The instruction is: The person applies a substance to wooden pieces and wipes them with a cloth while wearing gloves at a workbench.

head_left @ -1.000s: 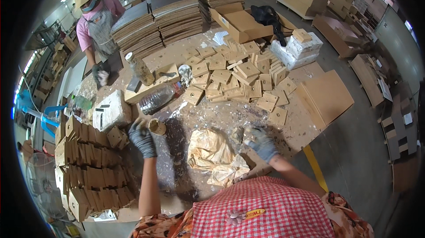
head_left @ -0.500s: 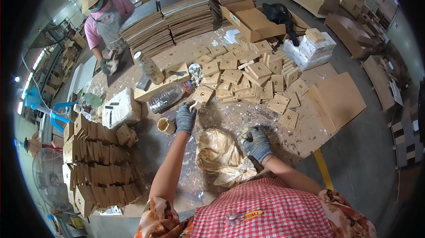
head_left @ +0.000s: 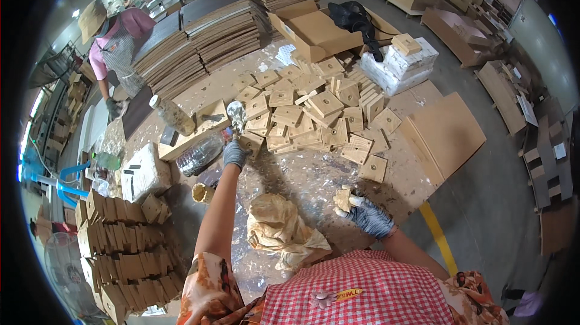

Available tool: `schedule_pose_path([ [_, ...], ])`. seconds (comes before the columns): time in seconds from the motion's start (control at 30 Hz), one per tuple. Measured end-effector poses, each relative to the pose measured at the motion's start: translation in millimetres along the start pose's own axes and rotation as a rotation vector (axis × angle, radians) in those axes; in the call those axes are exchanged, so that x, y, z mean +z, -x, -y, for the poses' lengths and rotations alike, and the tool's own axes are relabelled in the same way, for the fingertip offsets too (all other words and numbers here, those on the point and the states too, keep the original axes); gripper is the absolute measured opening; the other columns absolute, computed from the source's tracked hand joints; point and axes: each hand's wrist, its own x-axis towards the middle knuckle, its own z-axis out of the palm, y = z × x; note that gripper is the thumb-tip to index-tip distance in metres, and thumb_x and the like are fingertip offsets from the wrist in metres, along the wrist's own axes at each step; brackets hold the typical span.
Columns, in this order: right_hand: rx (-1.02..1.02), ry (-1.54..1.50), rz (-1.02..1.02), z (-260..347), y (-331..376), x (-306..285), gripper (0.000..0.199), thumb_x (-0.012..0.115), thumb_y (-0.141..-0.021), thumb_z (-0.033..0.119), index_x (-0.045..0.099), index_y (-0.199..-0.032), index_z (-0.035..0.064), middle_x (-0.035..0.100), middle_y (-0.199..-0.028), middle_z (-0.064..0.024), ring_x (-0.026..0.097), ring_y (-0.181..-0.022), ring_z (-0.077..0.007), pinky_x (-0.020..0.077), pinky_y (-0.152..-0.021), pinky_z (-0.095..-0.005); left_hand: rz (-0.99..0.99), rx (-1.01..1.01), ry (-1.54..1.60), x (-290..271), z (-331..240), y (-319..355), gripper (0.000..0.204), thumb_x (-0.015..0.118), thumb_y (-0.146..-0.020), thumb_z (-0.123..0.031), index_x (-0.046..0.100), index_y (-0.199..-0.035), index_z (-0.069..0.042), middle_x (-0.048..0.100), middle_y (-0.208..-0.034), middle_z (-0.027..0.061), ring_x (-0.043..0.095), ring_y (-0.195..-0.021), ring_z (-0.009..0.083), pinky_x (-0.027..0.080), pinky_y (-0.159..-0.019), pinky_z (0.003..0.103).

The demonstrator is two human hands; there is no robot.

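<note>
My left hand [head_left: 236, 153], in a grey glove, reaches to the near left edge of a heap of wooden blocks [head_left: 326, 102]. It is beside one block [head_left: 251, 142] and the red-capped end of a clear plastic bottle [head_left: 202, 153]. Its fingertips are partly hidden, so I cannot tell whether they grip anything. Over the right part of the worktable [head_left: 308, 183], my right hand [head_left: 370, 216], gloved too, is closed on a small tan lump [head_left: 342, 199]. Between my forearms lies a crumpled, stained cloth [head_left: 281, 228].
Stacked wooden blocks [head_left: 130, 234] stand at the left, near a small round tub [head_left: 202, 193] and a white wrapped package [head_left: 145, 171]. A dirty bottle [head_left: 174, 116] stands farther back. An open carton [head_left: 320, 35] is behind the heap. Across the table a person [head_left: 118, 41] works beside stacked boards [head_left: 220, 29].
My left hand has moved forward to the block at the heap's edge. My right hand has turned, so the tan lump shows more plainly. The whole view has shifted slightly.
</note>
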Motion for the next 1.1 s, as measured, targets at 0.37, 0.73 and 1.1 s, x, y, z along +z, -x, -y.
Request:
schedule_pose_path([
  [0.37,-0.116,0.252,0.165,-9,-17,-25,0.05,0.06,-0.091,0.027,0.045,-0.131,0.0004,0.056,-0.113,-0.0103,0.054,-0.111,-0.0202,0.0444,-0.1,-0.0346,0.051,-0.136,1.056,-43,-31,101,0.023,0.069,-0.081,-0.008,0.06,-0.102,-0.003,0.065,-0.09,0.0085,0.063,-0.074,0.0195,0.054,-0.07,0.035],
  [0.73,0.133,-0.276,0.182,-10,28,40,0.049,0.048,-0.098,0.024,0.036,-0.138,0.0001,0.045,-0.135,-0.021,0.051,-0.119,-0.036,0.0522,-0.094,-0.0393,0.691,-0.268,1.534,-104,-128,299,0.053,0.071,-0.081,-0.015,0.048,-0.127,0.0,0.061,-0.113,0.0085,0.062,-0.1,0.0198,0.054,-0.085,0.034],
  [1.1,-0.318,0.61,0.245,-10,55,114,0.041,0.064,-0.087,0.017,0.055,-0.125,0.003,0.062,-0.11,-0.0095,0.059,-0.098,-0.0178,0.048,-0.089,-0.0326,0.446,-0.097,1.314,-112,-121,333,0.04,0.067,-0.088,-0.017,0.055,-0.119,0.004,0.065,-0.103,0.0098,0.063,-0.09,0.0147,0.056,-0.076,0.029],
])
